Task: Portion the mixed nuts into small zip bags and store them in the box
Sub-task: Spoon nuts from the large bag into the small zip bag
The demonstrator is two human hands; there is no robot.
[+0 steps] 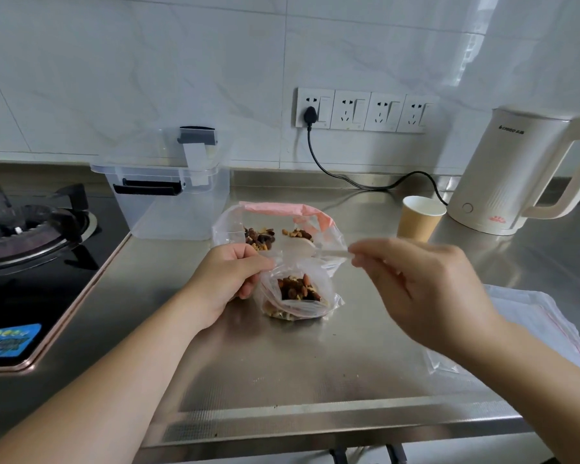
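Mixed nuts (297, 288) fill the bottom of a small zip bag (298, 298) that stands on the steel worktop (282, 363) in front of us. Our left hand (230, 277) grips the bag's upper left edge, fingers curled round the plastic, and holds its mouth up. Our right hand (422, 289) pinches the handle of a white plastic spoon (303, 251) between thumb and fingertips; the bowl of the spoon hangs just above the small bag's mouth, and we cannot tell whether anything lies in it.

Just behind the small bag stands a large clear bag (278, 229) with a pink zip strip along its folded-down top, and more nuts show through its wall. Behind that, to the left, a clear plastic box (171, 209) with black latches sits on the worktop beside the gas hob (31, 229), with its lid standing open against the wall.

To the right, a brown paper cup (419, 217) stands near a white electric kettle (519, 172), whose black cord runs up to a wall socket (315, 108). A stack of empty zip bags (529, 333) lies flat at the right edge of the worktop, partly under our right forearm.
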